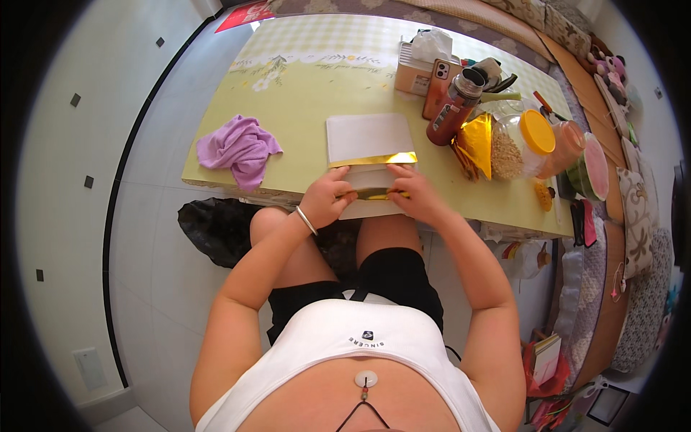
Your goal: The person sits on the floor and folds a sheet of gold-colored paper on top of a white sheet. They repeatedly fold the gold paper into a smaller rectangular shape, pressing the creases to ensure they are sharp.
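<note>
Your left hand [327,194] and right hand [417,194] work side by side at the near edge of the table [302,115]. Fingers bent, both grip a white sheet with a gold strip [373,194]: your thumbs are at the strip's two ends, and your fingertips reach forward over the paper. The strip lies between your hands, its middle bare, just in front of your lap. You wear a bracelet [306,221] on your left wrist.

Just beyond your fingertips lies a white stack [368,137] with a gold band along its near side. A purple cloth [241,147] lies crumpled to your left, well apart from the stack. To your right stand a flask [452,111], a phone [435,86] upright beside it, and a jar [509,150] with a yellow lid; a gold packet [476,144] is between flask and jar.
</note>
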Demonstrator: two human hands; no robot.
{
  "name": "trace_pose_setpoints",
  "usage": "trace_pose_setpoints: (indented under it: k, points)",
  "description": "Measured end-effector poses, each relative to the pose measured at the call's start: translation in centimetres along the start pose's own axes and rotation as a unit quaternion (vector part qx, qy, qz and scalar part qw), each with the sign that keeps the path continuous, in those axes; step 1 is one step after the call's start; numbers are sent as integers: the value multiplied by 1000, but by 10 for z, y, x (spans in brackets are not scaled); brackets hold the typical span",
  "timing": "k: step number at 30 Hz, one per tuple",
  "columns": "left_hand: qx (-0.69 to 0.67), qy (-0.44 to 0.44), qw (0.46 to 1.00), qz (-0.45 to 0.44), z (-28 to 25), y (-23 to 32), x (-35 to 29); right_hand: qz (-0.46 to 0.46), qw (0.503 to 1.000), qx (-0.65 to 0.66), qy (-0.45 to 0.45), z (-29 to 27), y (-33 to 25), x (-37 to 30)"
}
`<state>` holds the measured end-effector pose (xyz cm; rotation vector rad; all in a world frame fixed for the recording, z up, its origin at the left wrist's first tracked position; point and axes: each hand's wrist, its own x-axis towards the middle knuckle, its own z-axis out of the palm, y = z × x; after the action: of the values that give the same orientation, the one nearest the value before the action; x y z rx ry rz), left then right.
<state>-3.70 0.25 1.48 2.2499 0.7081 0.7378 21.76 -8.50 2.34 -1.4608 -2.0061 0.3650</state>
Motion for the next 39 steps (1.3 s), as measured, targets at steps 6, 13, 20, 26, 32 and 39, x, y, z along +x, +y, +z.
trace_pose_setpoints:
  k: [6,13,20,26,32,39]
  points:
    - [89,114,987,-64,5,-21,8,272,948,164,9,2,44,23]
    - [189,123,962,-150,14,-27,25,236,959,-10,155,24,47,45]
    - [241,33,962,127,25,4,24,243,952,-66,175,32,39,48]
    - [334,-75,937,60,45,5,9,254,952,-12,168,23,46,43]
    - [335,-80,938,51,45,4,8,255,955,-34,149,24,52,43]
    - [342,-127,930,53,40,6,10,-20,960,-267,79,52,9,30]
